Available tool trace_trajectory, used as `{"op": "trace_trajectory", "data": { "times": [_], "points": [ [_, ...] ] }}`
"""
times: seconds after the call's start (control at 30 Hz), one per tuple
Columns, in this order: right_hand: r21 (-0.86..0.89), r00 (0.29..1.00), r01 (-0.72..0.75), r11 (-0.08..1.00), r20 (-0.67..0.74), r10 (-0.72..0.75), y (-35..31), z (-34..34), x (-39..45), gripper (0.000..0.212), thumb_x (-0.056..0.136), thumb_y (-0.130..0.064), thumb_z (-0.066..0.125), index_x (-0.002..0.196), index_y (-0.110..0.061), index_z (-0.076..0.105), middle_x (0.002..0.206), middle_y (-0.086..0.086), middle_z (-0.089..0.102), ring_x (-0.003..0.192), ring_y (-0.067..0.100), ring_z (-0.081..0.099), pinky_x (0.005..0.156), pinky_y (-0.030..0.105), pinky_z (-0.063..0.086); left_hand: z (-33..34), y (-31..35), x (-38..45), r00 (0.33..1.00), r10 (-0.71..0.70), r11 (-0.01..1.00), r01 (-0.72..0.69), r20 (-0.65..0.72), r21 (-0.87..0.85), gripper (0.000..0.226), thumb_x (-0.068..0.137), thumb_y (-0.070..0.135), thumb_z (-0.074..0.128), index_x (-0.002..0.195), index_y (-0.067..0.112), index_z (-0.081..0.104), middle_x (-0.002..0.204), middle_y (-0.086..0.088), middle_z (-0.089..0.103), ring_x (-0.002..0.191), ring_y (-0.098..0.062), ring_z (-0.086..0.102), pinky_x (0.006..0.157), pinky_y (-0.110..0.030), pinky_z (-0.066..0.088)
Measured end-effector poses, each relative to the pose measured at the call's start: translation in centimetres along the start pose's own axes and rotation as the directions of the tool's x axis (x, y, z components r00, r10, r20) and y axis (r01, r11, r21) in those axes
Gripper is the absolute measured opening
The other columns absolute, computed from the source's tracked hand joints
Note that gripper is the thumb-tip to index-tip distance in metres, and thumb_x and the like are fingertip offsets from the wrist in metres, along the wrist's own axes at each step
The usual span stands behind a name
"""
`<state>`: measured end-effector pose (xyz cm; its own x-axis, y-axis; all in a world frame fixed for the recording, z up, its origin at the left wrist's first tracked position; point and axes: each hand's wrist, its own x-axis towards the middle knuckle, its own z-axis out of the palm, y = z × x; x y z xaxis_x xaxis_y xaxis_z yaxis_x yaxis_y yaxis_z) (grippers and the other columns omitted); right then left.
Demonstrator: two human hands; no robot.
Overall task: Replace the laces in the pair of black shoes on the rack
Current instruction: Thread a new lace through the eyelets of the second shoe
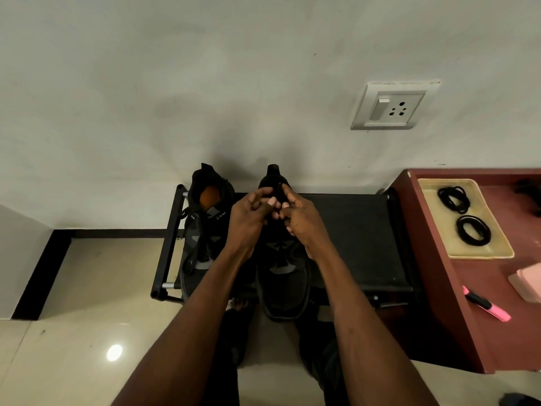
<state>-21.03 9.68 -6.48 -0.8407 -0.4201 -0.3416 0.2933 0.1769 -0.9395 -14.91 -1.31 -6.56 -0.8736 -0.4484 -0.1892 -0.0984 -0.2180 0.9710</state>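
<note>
Working shoe: the right shoe (282, 268) sits on the rack (360, 230), toe towards the person, and both hands are up at its tongue end, by the wall.
Lace: black on black and mostly covered by the fingers, so where it runs cannot be read from here.
Risk, lace: if a pinch slips the end could drop back through an eyelet or snag, and in this dim light it would be hard to find again.
Risk, shoe: a hard pull towards the body could drag it off the front edge, since its toe already overhangs.
Left hand (248, 215): palm turned in, fingers curled, thumb and forefinger pinching something small at the tongue, probably the lace.
Right hand (298, 213): mirrors it, fingers bent and closed in a pinch right beside the left, tips nearly touching.
Other shoe (205, 230): just beside on the left, its lace loose.
New laces (464, 215): two coiled bundles on a tray (497, 250) on the table (439, 276), well apart from the hands.
</note>
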Motion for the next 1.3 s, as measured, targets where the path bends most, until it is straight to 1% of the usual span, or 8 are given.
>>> {"op": "trace_trajectory", "data": {
  "times": [0.13, 0.27, 0.43, 0.57, 0.77, 0.9, 1.03, 1.3],
  "points": [
    [-0.031, 1.000, 0.030, 0.999, -0.006, -0.031, 0.4, 0.1, -0.1, 0.050, 0.104, -0.011, 0.045, 0.152, -0.024, 0.039, 0.078, 0.001, 0.059, 0.051, 0.005, 0.038, 0.048, 0.018, 0.034, 0.1, -0.5, 0.0, 0.998, -0.003, 0.999, 0.001, -0.063, -0.034, 0.017, 0.092, 0.014, 0.069, 0.102, 0.000, 0.070, 0.081, -0.009, 0.072, 0.066, -0.013, 0.065, 0.057, -0.022, 0.047],
    [0.032, 0.994, 0.033, 0.999, -0.104, -0.030, 0.7, 0.4, -0.2, 0.032, 0.103, -0.009, 0.048, 0.134, -0.010, 0.046, 0.090, 0.004, 0.067, 0.056, 0.001, 0.051, 0.050, 0.016, 0.041, -0.5, -0.5, 0.3, 0.995, -0.090, 0.988, 0.095, 0.040, -0.121, 0.014, 0.096, 0.006, 0.061, 0.105, 0.003, 0.072, 0.087, -0.007, 0.073, 0.077, -0.012, 0.067, 0.068, -0.021, 0.051],
    [0.112, 0.985, 0.035, 0.993, -0.169, -0.016, 0.9, 0.6, -0.6, 0.026, 0.099, -0.006, 0.055, 0.118, -0.007, 0.037, 0.086, 0.013, 0.063, 0.046, 0.006, 0.046, 0.048, 0.020, 0.041, -1.1, 0.1, 0.2, 0.990, -0.094, 0.989, 0.105, 0.105, -0.107, 0.017, 0.091, 0.001, 0.065, 0.106, 0.006, 0.071, 0.089, -0.010, 0.074, 0.082, -0.016, 0.068, 0.073, -0.024, 0.052],
    [0.111, 0.986, 0.072, 0.991, -0.157, -0.055, 0.7, 0.3, -0.8, 0.007, 0.097, -0.005, 0.059, 0.103, -0.006, 0.056, 0.076, 0.008, 0.065, 0.047, 0.009, 0.046, 0.048, 0.022, 0.039, -0.7, 0.2, 0.2, 0.997, -0.069, 0.994, 0.073, 0.045, -0.083, 0.015, 0.088, 0.006, 0.071, 0.102, 0.005, 0.071, 0.093, -0.018, 0.074, 0.086, -0.025, 0.070, 0.073, -0.025, 0.053],
    [0.278, 0.994, 0.059, 0.959, -0.106, -0.031, 0.5, 0.0, -1.2, 0.015, 0.090, 0.002, 0.064, 0.089, -0.011, 0.070, 0.065, 0.004, 0.065, 0.051, 0.009, 0.049, 0.048, 0.021, 0.036, -1.4, 0.4, 0.6, 0.983, -0.164, 0.986, 0.166, 0.082, -0.028, 0.012, 0.084, 0.007, 0.075, 0.096, 0.004, 0.074, 0.086, -0.011, 0.074, 0.077, -0.017, 0.066, 0.067, -0.024, 0.050],
    [0.248, 0.997, 0.050, 0.968, -0.073, -0.033, 0.4, -0.2, -1.4, 0.019, 0.087, 0.003, 0.066, 0.086, -0.014, 0.074, 0.064, 0.007, 0.065, 0.053, 0.011, 0.049, 0.050, 0.021, 0.036, -1.1, 0.7, 0.6, 0.960, -0.266, 0.956, 0.274, 0.081, -0.108, 0.034, 0.075, 0.006, 0.081, 0.103, 0.006, 0.061, 0.082, -0.009, 0.073, 0.067, -0.016, 0.064, 0.061, -0.026, 0.046],
    [0.212, 0.999, 0.037, 0.977, -0.034, -0.030, 0.3, -0.5, -1.5, 0.019, 0.087, 0.004, 0.066, 0.087, -0.013, 0.075, 0.066, 0.008, 0.067, 0.056, 0.011, 0.052, 0.052, 0.021, 0.037, -1.4, 1.0, 0.8, 0.932, -0.322, 0.930, 0.344, 0.166, -0.128, 0.038, 0.072, 0.008, 0.080, 0.109, 0.009, 0.068, 0.087, -0.007, 0.073, 0.067, -0.014, 0.062, 0.061, -0.024, 0.041],
    [0.107, 0.995, 0.018, 0.994, -0.103, -0.007, 0.3, -1.4, -1.0, 0.015, 0.086, 0.005, 0.069, 0.092, -0.009, 0.067, 0.069, 0.005, 0.065, 0.050, 0.009, 0.053, 0.048, 0.021, 0.039, -0.6, 0.8, 0.1, 0.997, -0.071, 0.993, 0.069, 0.012, 0.092, 0.011, 0.081, 0.007, 0.079, 0.090, 0.001, 0.076, 0.081, -0.011, 0.075, 0.070, -0.019, 0.070, 0.064, -0.024, 0.054]
  ]
}}
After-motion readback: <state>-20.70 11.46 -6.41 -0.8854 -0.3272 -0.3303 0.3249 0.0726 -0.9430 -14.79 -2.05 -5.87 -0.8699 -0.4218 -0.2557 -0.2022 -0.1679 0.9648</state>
